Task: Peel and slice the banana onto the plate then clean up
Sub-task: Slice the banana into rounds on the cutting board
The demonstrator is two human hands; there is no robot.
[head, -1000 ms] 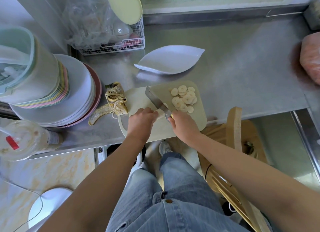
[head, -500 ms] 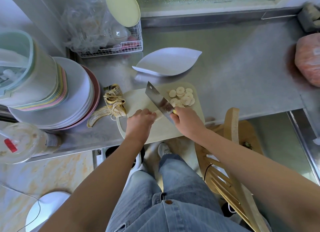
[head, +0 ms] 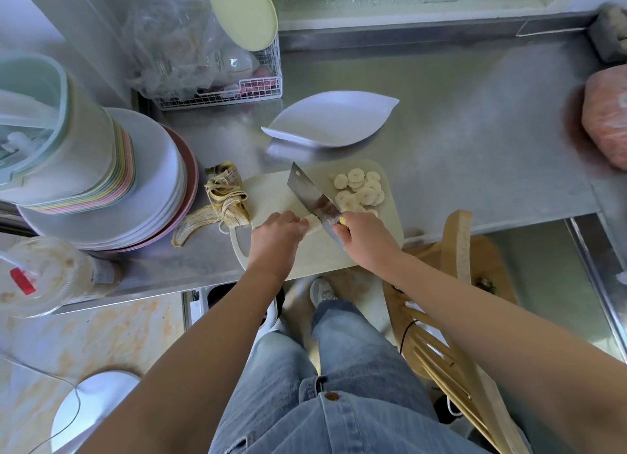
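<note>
Counter: steel, runs under & beyond both hands.
Plate stack: well L of the L fingers, w/ pastel tubs piled on top.
Board: pale, lies under both sets of fingers, near edge at the counter lip.
Plate: white, leaf-shaped, beyond the fingers, just past the board's far edge.
L hand: knuckles up, fingers curled together over the banana, holding it to the board; tips hidden.
R hand: fingers wrapped round the knife handle; only a yellow bit of it shows.
Knife: cleaver type, blade slants away & L from the R fingers, meets the banana just R of the L fingers.
Peel: crumpled on the counter, just L of the L fingers, at the board's edge.
Slices: heap of rounds on the board, beyond the R fingers, R of the blade.
Banana: short peeled stub on the board, sticks out of the L fingers toward the blade.
</note>
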